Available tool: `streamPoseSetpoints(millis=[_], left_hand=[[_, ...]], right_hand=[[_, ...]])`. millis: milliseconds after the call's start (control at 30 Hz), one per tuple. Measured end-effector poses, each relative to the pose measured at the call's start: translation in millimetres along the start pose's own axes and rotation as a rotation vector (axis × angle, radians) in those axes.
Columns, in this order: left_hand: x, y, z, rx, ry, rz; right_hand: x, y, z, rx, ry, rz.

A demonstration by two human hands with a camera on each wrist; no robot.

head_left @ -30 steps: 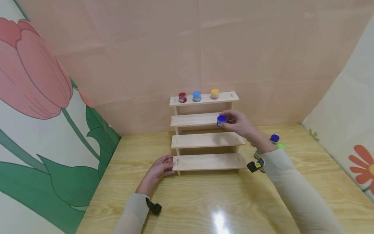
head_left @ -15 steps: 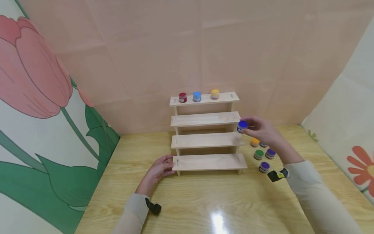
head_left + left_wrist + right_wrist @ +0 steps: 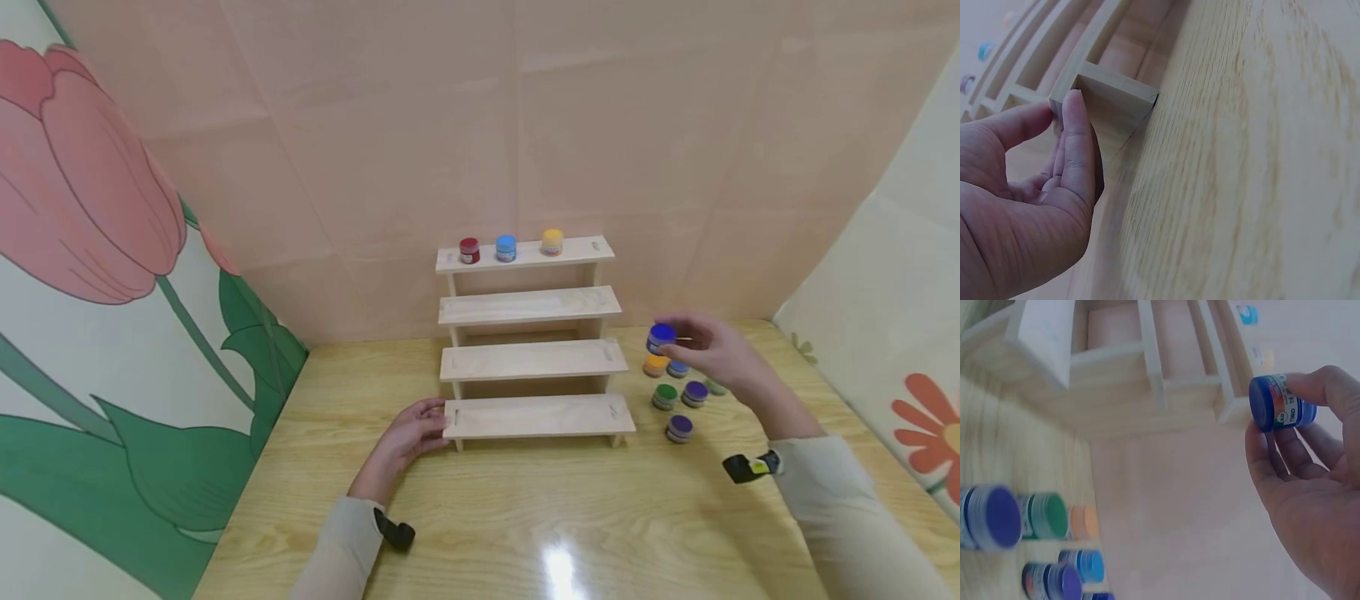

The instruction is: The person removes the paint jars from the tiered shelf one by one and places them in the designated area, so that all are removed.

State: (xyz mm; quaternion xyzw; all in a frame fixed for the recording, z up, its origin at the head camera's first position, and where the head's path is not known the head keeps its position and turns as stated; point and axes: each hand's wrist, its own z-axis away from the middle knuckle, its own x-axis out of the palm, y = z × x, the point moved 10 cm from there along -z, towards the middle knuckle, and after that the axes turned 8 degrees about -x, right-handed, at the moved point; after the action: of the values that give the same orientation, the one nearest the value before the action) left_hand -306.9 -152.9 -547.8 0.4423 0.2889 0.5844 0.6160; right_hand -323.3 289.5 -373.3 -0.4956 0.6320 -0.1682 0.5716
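My right hand [image 3: 718, 358] pinches a small dark blue paint jar [image 3: 661, 338] between thumb and fingers, to the right of the wooden shelf. In the right wrist view the held jar [image 3: 1282, 403] lies sideways across the picture, its printed label showing. At the lower left corner of the four-step shelf [image 3: 534, 415], my left hand [image 3: 411, 432] grips the end of the lowest board, thumb and fingertips at its edge [image 3: 1063, 103]. Up on the top step stand a dark red jar [image 3: 469, 250], a light blue jar [image 3: 506, 247] and a yellow jar [image 3: 552, 242].
Right of the shelf several more jars stand on the wooden table [image 3: 480, 517], among them an orange one [image 3: 655, 366], a green one [image 3: 664, 397] and a purple one [image 3: 678, 429]. Behind the shelf rises a pinkish wall [image 3: 375, 167]; painted walls stand at both sides.
The right hand has carried the blue jar from in front of the second step from the top rightward, to over the jars on the table. The left hand has stayed at the shelf.
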Motion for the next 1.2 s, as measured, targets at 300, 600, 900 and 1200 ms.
streamPoseSetpoints(millis=[300,600,900,1200], left_hand=[[0.6,-0.5,1.0,-0.002,-0.013,0.009],[-0.9,-2.2,-1.1,-0.002,-0.002,0.012],[-1.5,-2.2,-1.6,-0.002,0.001,0.000],[-0.5,-2.1,-2.1,0.000,-0.008,0.000]], right_hand=[[-9.7,22.8,23.2,-0.001,-0.015,0.001],[-17.3,45.0,44.6,0.012,-0.031,-0.006],[-21.8,71.8,62.5,0.033,-0.037,-0.005],[-22.4,94.7,79.6,0.074,-0.074,-0.020]])
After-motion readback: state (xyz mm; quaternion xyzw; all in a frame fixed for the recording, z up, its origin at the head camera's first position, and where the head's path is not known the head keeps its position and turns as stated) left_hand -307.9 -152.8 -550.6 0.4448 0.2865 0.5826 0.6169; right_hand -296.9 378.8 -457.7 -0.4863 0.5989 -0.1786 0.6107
